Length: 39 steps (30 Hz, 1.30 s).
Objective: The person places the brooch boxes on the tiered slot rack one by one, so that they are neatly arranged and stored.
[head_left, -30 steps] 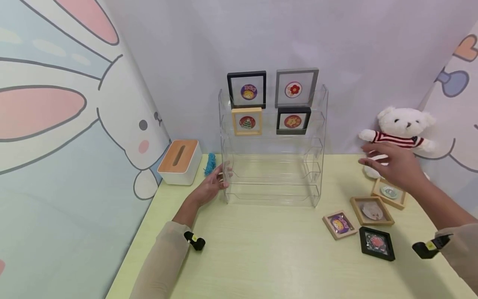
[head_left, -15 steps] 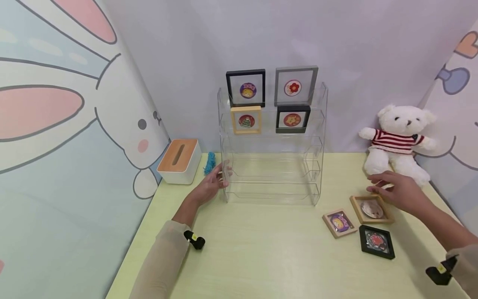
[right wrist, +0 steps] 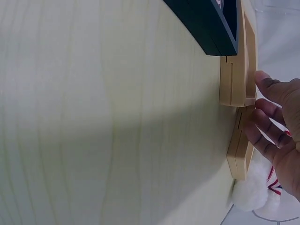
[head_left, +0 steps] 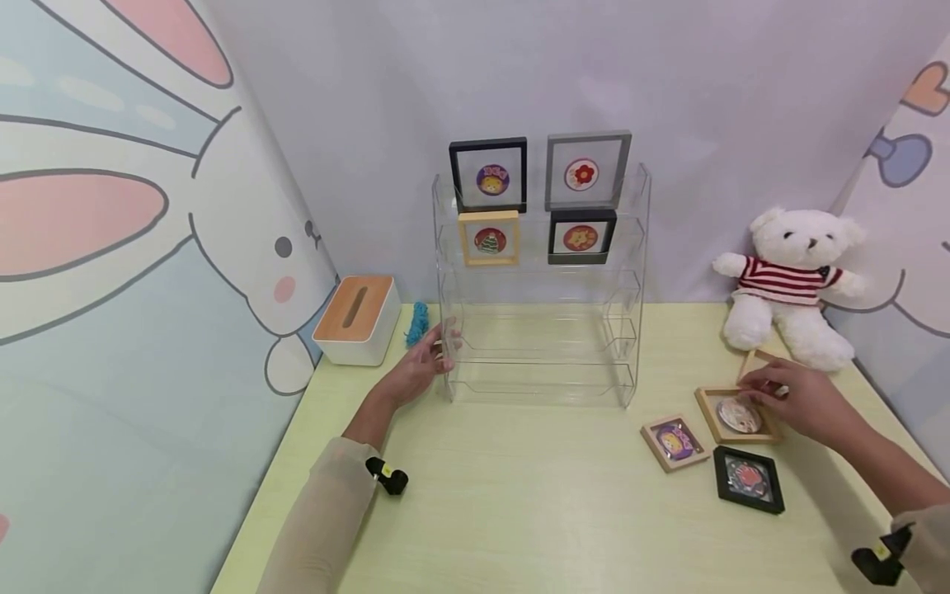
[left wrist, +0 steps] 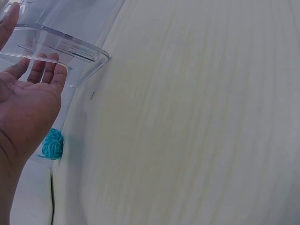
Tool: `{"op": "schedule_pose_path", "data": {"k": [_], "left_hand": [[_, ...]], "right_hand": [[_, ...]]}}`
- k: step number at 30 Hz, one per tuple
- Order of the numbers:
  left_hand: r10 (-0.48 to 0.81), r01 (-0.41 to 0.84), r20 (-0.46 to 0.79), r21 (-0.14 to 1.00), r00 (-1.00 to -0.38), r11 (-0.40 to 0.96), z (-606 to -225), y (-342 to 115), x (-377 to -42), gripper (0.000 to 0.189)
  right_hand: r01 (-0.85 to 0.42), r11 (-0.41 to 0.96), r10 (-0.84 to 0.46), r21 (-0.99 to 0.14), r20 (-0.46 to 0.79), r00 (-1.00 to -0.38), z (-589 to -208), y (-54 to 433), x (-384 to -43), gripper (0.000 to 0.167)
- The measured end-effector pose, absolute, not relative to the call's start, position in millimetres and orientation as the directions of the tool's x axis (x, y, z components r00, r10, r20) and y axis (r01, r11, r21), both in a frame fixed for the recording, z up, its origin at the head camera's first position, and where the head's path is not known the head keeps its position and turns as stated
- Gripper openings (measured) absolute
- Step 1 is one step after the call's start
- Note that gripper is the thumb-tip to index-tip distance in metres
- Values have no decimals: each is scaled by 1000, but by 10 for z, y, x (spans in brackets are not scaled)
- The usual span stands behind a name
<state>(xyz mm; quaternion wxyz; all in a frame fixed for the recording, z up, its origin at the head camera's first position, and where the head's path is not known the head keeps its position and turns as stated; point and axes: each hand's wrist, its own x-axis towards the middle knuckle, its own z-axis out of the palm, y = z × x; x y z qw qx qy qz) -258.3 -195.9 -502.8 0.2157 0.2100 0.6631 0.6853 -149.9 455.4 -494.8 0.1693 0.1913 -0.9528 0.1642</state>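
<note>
My left hand holds the left side of a clear tiered display rack. In the left wrist view its curled fingers show at the clear plastic, the thumb apart from them. At the right, my right hand is low over two wooden picture frames, with nothing in its grasp. Its fingertips are right at the nearer wooden frame, which has a round badge inside. The farther wooden frame lies behind, partly hidden by the fingers. In the right wrist view, thumb and fingers are spread apart beside these frames.
Four small frames, one of them a grey frame, stand on the rack's upper tiers. Nearer lie a small light wooden frame and a black frame. A white teddy bear, tissue box and blue cord bundle stand around.
My right hand has come down from in front of the teddy bear to the wooden frames, uncovering the bear. The left hand has stayed at the rack's side.
</note>
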Motion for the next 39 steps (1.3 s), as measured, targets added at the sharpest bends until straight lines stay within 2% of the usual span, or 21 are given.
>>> {"op": "schedule_pose_path", "data": {"k": [16, 26, 31, 39], "left_hand": [[576, -21, -2, 999, -818, -26, -5021, -1949, -2564, 86], [576, -22, -7, 1000, -817, -19, -5020, -1963, -2565, 88], [578, -19, -4, 1000, -816, -19, -5035, -1969, -2578, 88], [581, -24, -2, 999, -814, -29, -5036, -1966, -2577, 88]], "right_hand": [[-374, 886, -267, -274, 358, -895, -5035, 4489, -1508, 20], [-336, 911, -256, -238, 309, -916, -5073, 4442, -1535, 15], [-334, 914, -257, -230, 306, -916, -5088, 4459, -1538, 16], [-372, 897, -271, -238, 369, -889, -5071, 4485, -1529, 23]]}}
